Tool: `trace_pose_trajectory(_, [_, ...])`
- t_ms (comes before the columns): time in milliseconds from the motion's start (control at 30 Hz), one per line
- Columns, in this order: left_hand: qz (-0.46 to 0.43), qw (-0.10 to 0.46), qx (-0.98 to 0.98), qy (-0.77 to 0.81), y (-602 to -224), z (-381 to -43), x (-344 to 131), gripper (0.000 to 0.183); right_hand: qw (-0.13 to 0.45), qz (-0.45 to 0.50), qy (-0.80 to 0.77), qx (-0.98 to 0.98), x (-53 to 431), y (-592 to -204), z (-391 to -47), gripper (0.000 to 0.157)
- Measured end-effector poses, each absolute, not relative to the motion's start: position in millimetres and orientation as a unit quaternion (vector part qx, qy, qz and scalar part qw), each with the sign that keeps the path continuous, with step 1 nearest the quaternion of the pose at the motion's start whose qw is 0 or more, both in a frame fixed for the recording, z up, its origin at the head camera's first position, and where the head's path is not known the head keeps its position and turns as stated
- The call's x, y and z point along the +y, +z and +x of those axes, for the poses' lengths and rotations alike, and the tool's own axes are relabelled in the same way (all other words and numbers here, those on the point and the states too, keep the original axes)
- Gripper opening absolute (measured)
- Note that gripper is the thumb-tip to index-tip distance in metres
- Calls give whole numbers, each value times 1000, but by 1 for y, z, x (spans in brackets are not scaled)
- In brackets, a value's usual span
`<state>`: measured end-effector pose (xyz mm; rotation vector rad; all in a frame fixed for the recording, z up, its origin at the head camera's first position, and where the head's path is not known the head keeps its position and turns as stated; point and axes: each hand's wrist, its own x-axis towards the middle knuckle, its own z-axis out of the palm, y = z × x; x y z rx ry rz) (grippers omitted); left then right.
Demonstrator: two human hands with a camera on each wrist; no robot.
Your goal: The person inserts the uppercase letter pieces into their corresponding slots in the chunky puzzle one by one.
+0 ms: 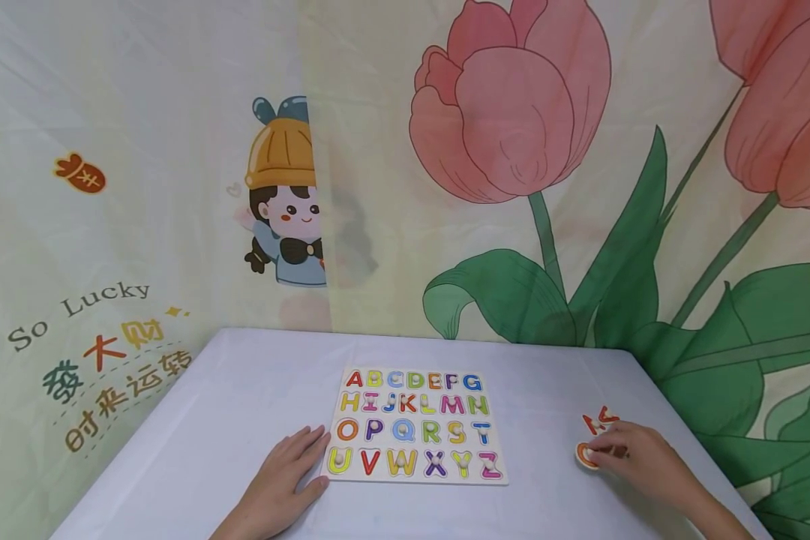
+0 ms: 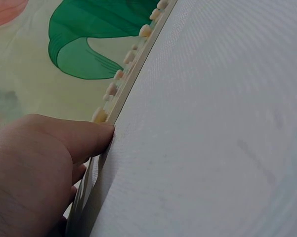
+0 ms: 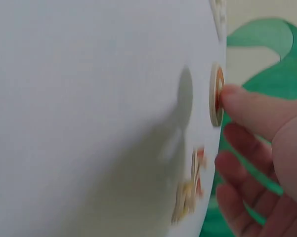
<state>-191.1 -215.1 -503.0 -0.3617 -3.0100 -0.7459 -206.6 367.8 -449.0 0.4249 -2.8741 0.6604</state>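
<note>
A white alphabet puzzle board (image 1: 418, 482) lies on the table, its coloured letters A to Z in rows, many with small knobs. My left hand (image 1: 280, 476) rests at the board's lower left corner, fingers fairly straight; in the left wrist view the thumb (image 2: 91, 136) touches the board's edge. Well to the right of the board, my right hand (image 1: 648, 461) pinches a round orange-red letter O piece (image 3: 215, 96) between thumb and fingertip. The piece hangs a little above the table, its shadow apart from it. Just beyond lie a few loose red letter pieces (image 1: 592, 424), partly hidden by the hand.
The table (image 1: 256, 390) has a white cloth. Behind it hangs a backdrop with a printed tulip (image 1: 513, 105) and a cartoon child (image 1: 290, 202). Between the board and my right hand there is a stretch of bare cloth (image 1: 540, 420).
</note>
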Motion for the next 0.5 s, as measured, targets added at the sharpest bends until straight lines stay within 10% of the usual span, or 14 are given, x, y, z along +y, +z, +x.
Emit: trace_pose_trajectory(500, [-118,14,-963,-241,-503,-190,-215,70,62,-14,250,-966,297,-458,-222,21])
